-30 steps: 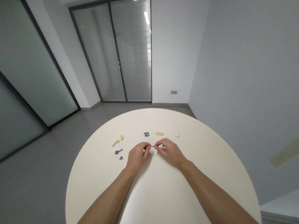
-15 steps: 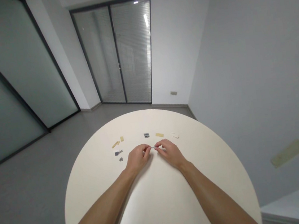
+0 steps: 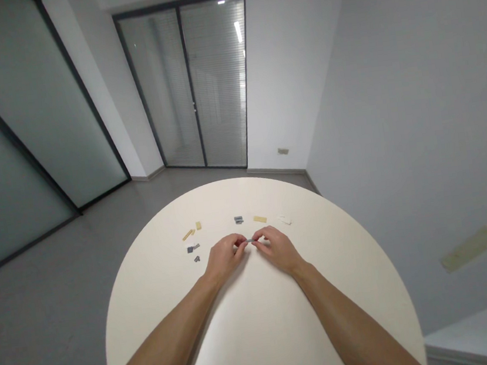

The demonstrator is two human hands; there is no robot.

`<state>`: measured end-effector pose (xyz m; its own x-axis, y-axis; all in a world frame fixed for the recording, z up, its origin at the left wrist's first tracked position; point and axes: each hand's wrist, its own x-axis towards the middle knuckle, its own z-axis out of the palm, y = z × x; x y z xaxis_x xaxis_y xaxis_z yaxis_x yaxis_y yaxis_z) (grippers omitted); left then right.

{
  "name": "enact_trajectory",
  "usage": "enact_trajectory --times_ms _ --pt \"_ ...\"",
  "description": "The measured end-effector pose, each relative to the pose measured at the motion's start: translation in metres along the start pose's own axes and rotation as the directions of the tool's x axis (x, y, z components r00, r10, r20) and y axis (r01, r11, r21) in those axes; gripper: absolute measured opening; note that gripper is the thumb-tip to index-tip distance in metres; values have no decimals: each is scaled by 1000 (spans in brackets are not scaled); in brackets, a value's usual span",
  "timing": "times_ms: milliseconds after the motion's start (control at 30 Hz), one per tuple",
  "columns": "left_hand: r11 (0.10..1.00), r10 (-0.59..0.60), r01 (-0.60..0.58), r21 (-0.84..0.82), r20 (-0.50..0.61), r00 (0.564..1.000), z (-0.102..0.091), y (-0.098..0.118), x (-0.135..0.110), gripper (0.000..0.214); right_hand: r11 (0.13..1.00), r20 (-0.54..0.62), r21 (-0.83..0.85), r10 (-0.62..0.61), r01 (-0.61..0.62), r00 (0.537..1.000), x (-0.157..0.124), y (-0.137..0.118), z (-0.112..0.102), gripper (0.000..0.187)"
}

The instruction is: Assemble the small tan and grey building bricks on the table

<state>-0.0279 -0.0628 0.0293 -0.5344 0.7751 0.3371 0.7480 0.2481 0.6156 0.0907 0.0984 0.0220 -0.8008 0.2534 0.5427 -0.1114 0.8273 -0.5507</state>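
Note:
A small thin grey piece (image 3: 249,241), which looks like a toy building brick, spans the gap between my two hands just above the table. My left hand (image 3: 226,254) pinches its left end between thumb and fingers. At the opposite end, my right hand (image 3: 277,249) grips it in the same way. Fingertips hide much of the piece, so its exact shape cannot be made out. Beyond the hands lie several grey bricks (image 3: 238,220) and a flat yellow piece (image 3: 260,219).
Tan pieces (image 3: 188,235), a yellow block (image 3: 198,226), dark grey pieces (image 3: 191,249) and a smaller grey piece (image 3: 197,259) lie left of my hands. White pieces (image 3: 285,220) are to the right. All rest on a round white table (image 3: 262,334); walls and a glass door (image 3: 216,85) stand beyond.
Both hands stay almost in place around the grey piece, which shows slightly darker between the fingertips. The pieces on the table have not moved.

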Motion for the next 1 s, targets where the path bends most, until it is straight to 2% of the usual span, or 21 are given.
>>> enact_trajectory --times_ms 700,1000 --pt "999 37 -37 6 -9 999 1 -3 1 17 1000 4 -17 -16 16 1000 1 -1 0 7" --pt "999 43 -43 30 -30 999 4 -5 2 23 1000 13 -15 -21 22 1000 1 0 0 8"
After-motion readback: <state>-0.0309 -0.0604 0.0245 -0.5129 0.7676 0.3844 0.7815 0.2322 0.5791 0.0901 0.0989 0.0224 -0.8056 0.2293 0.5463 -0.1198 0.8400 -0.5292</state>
